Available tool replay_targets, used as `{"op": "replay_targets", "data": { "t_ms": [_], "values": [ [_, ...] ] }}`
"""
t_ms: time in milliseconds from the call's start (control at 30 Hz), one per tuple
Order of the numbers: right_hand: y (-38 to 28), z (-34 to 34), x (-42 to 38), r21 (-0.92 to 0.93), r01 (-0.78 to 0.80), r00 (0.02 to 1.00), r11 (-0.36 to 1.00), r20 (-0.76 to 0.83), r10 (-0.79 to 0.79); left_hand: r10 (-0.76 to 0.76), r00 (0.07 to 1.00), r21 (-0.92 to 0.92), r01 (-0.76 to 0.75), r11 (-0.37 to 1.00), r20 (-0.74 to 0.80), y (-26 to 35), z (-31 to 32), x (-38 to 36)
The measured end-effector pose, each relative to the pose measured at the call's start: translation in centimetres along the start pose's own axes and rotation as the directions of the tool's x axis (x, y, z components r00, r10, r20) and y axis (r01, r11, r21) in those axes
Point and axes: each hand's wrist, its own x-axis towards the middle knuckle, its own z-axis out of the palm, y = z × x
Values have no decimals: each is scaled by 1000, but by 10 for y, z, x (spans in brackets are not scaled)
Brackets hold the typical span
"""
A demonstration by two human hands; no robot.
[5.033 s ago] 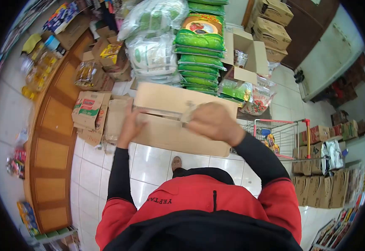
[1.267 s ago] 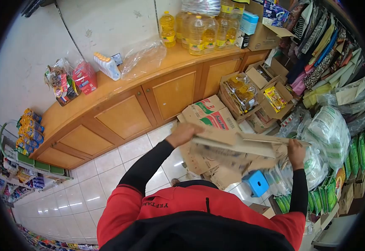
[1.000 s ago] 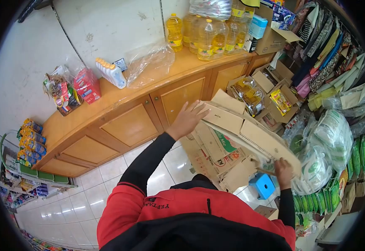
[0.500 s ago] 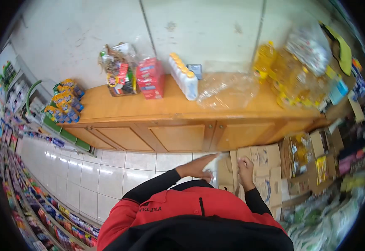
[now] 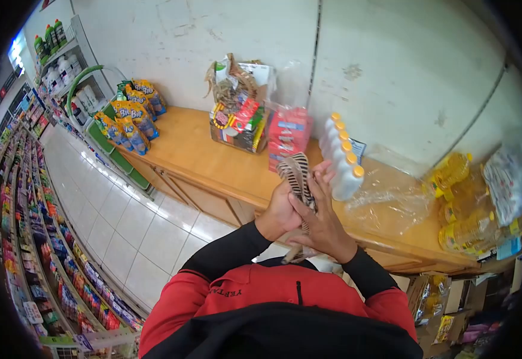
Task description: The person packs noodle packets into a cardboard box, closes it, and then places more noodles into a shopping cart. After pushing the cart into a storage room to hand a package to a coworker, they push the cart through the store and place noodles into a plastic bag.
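A crumpled beige-and-black striped strip (image 5: 300,173), which looks like cloth, is held up before my chest over the counter's front edge. My left hand (image 5: 277,214) is closed around its left side. From the right, my right hand (image 5: 325,224) grips it, thumb across the strip and fingers fairly straight. A loose end of the strip hangs below my hands. Just beyond are a stack of pink-red packs (image 5: 288,134) in clear plastic and a row of white bottles (image 5: 346,173) with orange caps.
The wooden counter (image 5: 195,161) runs along the wall. On it are blue-and-yellow pouches (image 5: 132,116), an open box of mixed items (image 5: 237,134), clear plastic wrap (image 5: 392,191) and yellow oil bottles (image 5: 467,227). Shelves (image 5: 39,239) curve along the left; cardboard boxes (image 5: 452,299) stand lower right.
My hands have risen from low near the floor cardboard to counter height and come together. The striped strip now shows between them. The view has swung to the left.
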Motion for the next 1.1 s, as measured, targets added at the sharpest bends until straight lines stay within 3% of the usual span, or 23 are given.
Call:
{"op": "replay_targets", "data": {
  "t_ms": [67, 167, 233, 300, 333, 367, 433, 467, 500, 533, 567, 600, 633, 667, 733, 800, 833, 867, 933, 967, 1033, 1067, 1100],
  "values": [
    [16, 25, 23, 15, 3, 999, 1000, -33, -3, 17, 1000, -118, -16, 993, 7, 27, -12, 13],
    [36, 36, 67, 69, -24, 998, 997, -59, 28, -112, 987, 1, 113, 994, 112, 86, -46, 32],
    [47, 37, 104, 54, -13, 976, 998, 217, 1, -184, 969, 64, 176, 982, 165, 132, -66, 40],
    [55, 30, 152, 19, 2, 992, 1000, 125, -4, -291, 957, 607, 224, 763, 13, 179, -82, 47],
    [61, 25, 176, 2, -18, 994, 1000, 110, 17, -151, 964, 690, -44, 722, 219, 194, -104, 55],
    [77, 28, 198, 55, -60, 998, 997, 11, 59, -154, 962, 687, -46, 725, 226, 213, -122, 61],
    [96, 29, 247, 173, -134, 975, 976, -154, 161, 175, 943, 942, -307, 138, 282, 256, -144, 79],
    [101, 28, 270, 83, -236, 948, 968, -202, 248, 309, 890, 941, -330, -74, 336, 276, -145, 90],
    [103, 37, 293, 221, -175, 905, 959, -348, 245, 421, 811, 908, -310, -281, 407, 294, -146, 103],
    [117, 47, 311, 365, -233, 847, 901, -379, 373, 417, 815, 911, -310, -274, 402, 309, -152, 114],
    [119, 64, 337, 501, -19, 780, 865, -534, 326, 399, 835, 899, -230, -373, 379, 323, -160, 126],
    [140, 82, 358, 531, 1, 683, 847, -619, 387, 386, 851, 871, -150, -468, 355, 332, -167, 135],
    [153, 99, 379, 441, 97, 623, 892, -726, 291, 388, 850, 873, -154, -463, 356, 337, -178, 143],
    [186, 129, 398, 132, 71, 479, 989, -874, 82, 345, 863, 840, -152, -521, 370, 341, -189, 152],
    [157, 156, 413, 259, 16, 532, 966, -820, 211, 299, 874, 801, -154, -579, 384, 347, -199, 159],
    [159, 207, 404, 83, -145, 687, 986, -709, 161, 293, 835, 774, -225, -592, 466, 346, -204, 160],
    [156, 228, 392, 100, -208, 793, 973, -565, 227, 291, 835, 774, -227, -591, 467, 346, -207, 160],
    [165, 242, 375, -116, 26, 913, 993, -403, -71, 322, 802, 786, -270, -556, 504, 346, -210, 159],
    [159, 256, 343, 122, -29, 998, 992, -45, 34, 359, 765, 796, -314, -517, 535, 348, -208, 155],
    [170, 261, 336, 121, -28, 999, 992, -40, 33, 337, 782, 817, -349, -460, 524, 352, -202, 150],
    [188, 268, 326, 195, -31, 832, 980, 549, -82, 324, 799, 840, -372, -395, 507, 354, -202, 148],
    [195, 271, 326, 200, -31, 827, 979, 555, -87, 317, 780, 820, -404, -406, 540, 354, -206, 149],
    [203, 273, 332, 217, -133, 690, 967, 721, -67, 304, 760, 798, -435, -417, 574, 354, -208, 149]
  ]
}}
